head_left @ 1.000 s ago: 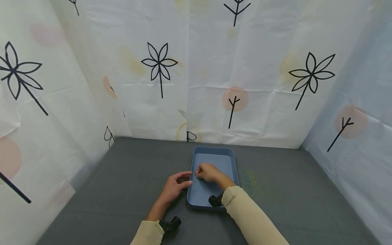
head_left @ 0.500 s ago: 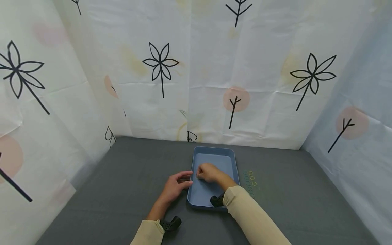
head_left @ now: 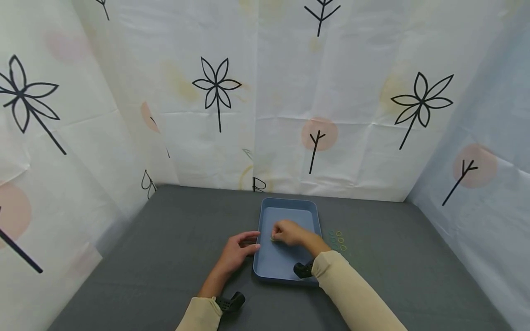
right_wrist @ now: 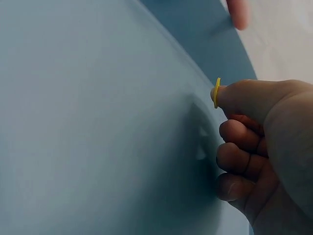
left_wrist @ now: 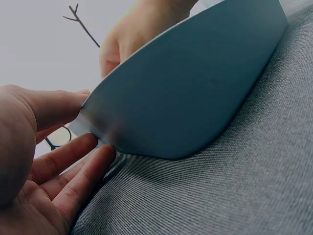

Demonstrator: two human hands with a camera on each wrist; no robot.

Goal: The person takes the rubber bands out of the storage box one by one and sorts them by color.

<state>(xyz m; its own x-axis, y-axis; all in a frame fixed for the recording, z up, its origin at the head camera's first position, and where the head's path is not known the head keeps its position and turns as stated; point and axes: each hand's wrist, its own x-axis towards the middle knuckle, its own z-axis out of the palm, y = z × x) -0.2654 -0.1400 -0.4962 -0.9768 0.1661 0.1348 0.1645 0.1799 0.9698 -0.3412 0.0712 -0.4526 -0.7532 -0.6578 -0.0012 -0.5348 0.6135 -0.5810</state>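
A shallow blue tray [head_left: 295, 212] lies on the grey table. Inside it, low over the floor near the left wall, my right hand [head_left: 290, 233] pinches a small yellow rubber band [right_wrist: 216, 93] between thumb and fingertips; the other fingers curl in. The band is partly hidden behind the thumb. My left hand [head_left: 233, 253] is at the tray's left side, with thumb and fingers spread apart. In the left wrist view its fingertips [left_wrist: 105, 152] touch the tray's outer wall [left_wrist: 181, 93], and the thumb reaches the rim.
Right of the tray, several small yellow rings [head_left: 339, 233] and green rings [head_left: 331, 233] lie in rows on the grey tabletop [head_left: 186, 220]. My right forearm partly covers that area. Patterned white cloth [head_left: 281, 92] encloses the back and sides.
My right hand has shifted a little to the right, away from the tray's left wall. A bit of yellow now shows at its fingertips. My left hand has stayed in place.
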